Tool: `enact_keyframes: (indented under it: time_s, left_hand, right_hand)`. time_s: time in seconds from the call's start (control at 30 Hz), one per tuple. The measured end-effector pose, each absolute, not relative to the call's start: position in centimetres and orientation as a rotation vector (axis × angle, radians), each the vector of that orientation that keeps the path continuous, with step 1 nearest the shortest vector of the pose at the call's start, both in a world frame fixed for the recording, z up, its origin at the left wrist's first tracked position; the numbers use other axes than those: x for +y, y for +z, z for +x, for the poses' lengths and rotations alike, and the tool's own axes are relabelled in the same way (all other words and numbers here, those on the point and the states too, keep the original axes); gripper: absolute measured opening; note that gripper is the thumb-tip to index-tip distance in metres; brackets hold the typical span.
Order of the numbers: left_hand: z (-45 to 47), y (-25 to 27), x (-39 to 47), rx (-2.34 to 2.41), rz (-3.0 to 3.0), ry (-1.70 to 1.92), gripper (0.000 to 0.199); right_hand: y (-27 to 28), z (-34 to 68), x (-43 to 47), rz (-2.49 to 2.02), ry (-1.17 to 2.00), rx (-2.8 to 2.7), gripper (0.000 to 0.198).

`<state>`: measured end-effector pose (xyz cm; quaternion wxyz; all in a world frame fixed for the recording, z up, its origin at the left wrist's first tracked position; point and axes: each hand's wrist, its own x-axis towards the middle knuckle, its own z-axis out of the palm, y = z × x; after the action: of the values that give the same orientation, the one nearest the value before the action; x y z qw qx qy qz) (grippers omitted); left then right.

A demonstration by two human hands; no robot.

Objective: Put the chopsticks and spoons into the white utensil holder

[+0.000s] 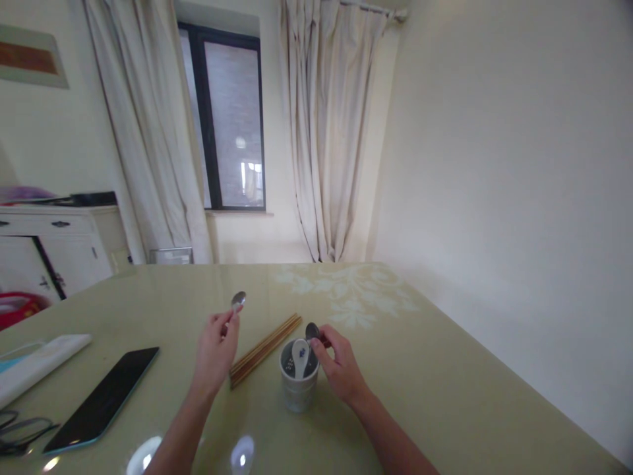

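Note:
My left hand [217, 343] pinches a metal spoon [239, 299] and holds it above the table, its bowl pointing up and away. At the cup's right rim, my right hand [341, 363] has its fingers closed on a dark metal spoon [312, 330]; its lower part is hidden. A white ceramic spoon [300, 356] with a blue mark leans inside the grey utensil cup [299, 394], which has holes visible in its inner wall. Between my hands, behind the cup, a bundle of wooden chopsticks [266, 349] lies slantwise on the table.
On the left of the glossy table [445, 396] lie a black tablet [103, 399], glasses [24, 429] and a white power strip-like object [44, 366]. A wall [519, 198] runs along the right edge. A white cabinet [74, 244] stands beyond at left.

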<state>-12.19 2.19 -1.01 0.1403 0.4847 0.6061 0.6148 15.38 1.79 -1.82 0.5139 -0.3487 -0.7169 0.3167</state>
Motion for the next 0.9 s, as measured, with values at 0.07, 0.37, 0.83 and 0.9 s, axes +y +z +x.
enact_keyframes:
  time_s: [0.07,0.37,0.83,0.9]
  left_hand:
    - [-12.4,-2.7,3.2,2.035,1.655,1.48,0.04]
    - [-12.3,-5.6,4.4,2.225,1.874,0.932,0.03]
    - [-12.3,-6.6,5.2,2.09,1.959,0.9,0.028]
    - [-12.3,-6.4,5.2,2.075,1.959,0.931,0.03]
  right_hand:
    - [-1.8,15.4,1.7,-0.843,0.768,-1.722,0.028]
    - [-1.8,15.4,1.8,-0.837,0.755,-1.725,0.029]
    - [-0.4,15.9,1.5,-0.784,0.693,-1.335,0.032]
    - [-0.6,16.8,2.4,-0.782,0.714,-1.051,0.037]
